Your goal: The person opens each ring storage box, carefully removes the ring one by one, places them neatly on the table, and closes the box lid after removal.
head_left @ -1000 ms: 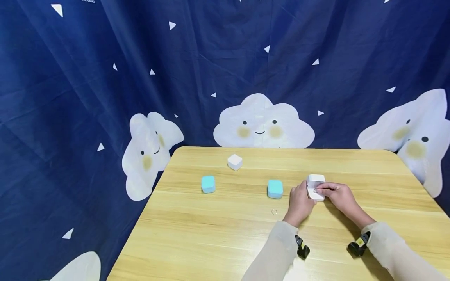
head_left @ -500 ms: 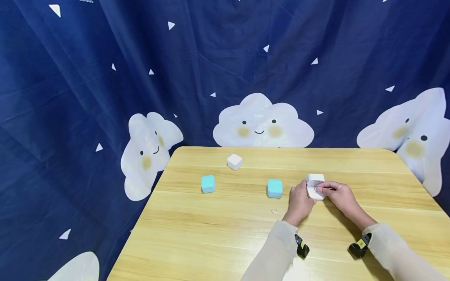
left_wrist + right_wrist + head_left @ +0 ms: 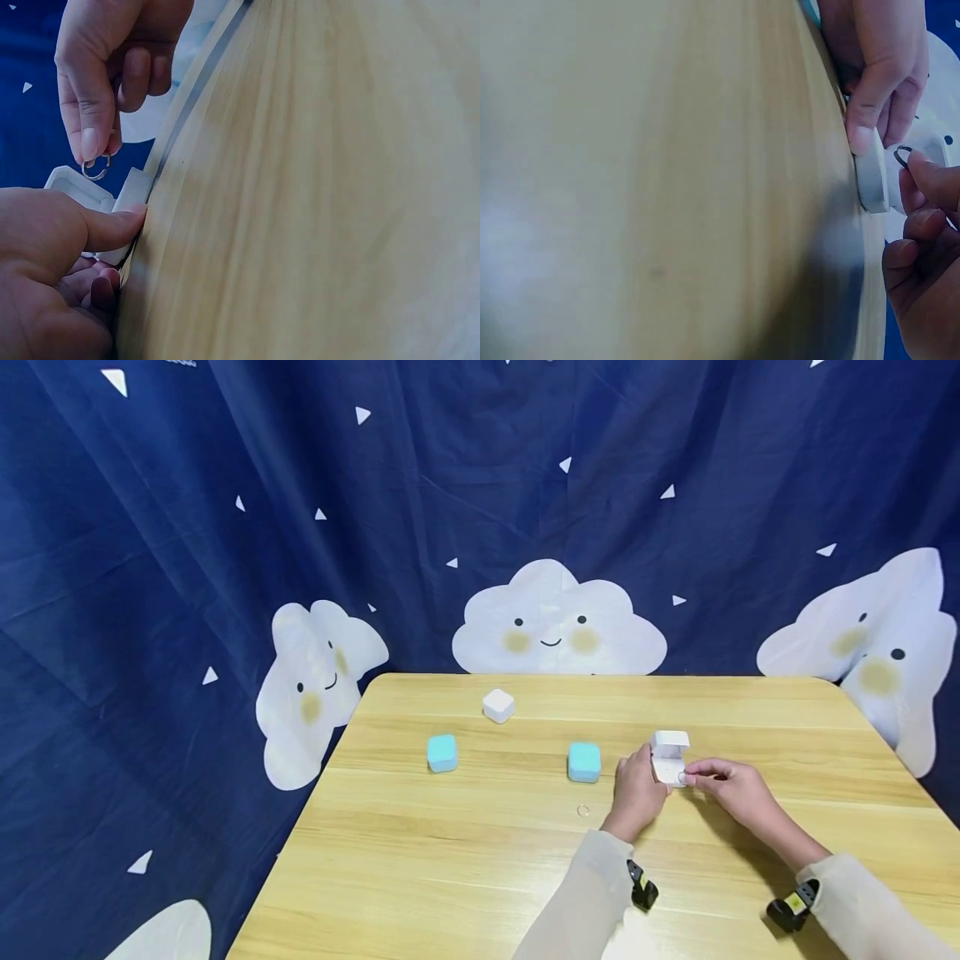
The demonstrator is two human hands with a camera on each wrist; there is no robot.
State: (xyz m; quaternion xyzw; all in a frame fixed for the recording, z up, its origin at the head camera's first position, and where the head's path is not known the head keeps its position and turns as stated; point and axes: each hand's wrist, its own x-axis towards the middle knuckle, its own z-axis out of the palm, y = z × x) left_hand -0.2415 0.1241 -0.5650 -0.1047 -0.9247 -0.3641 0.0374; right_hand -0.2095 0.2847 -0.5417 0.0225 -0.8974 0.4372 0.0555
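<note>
A white ring box (image 3: 670,745) stands with its lid up on the right half of the table. My left hand (image 3: 637,789) grips its left side, the thumb lying along the front edge in the left wrist view. Between thumb and fingertips, my right hand (image 3: 731,789) pinches a silver ring (image 3: 96,168). That ring is held just above the box's lower half, apart from the insert as seen in the left wrist view. A second thin ring (image 3: 582,810) lies on the wood to the left of my left hand.
One closed light-blue box (image 3: 584,762) sits just left of my left hand. Farther left are another light-blue box (image 3: 442,753) and a closed white box (image 3: 498,706). Behind the wooden table (image 3: 420,860) hangs a dark blue curtain (image 3: 420,485) with clouds.
My right hand has drawn back slightly to the right and toward me, lifting the ring from inside the box. My left hand has kept its grip on the box.
</note>
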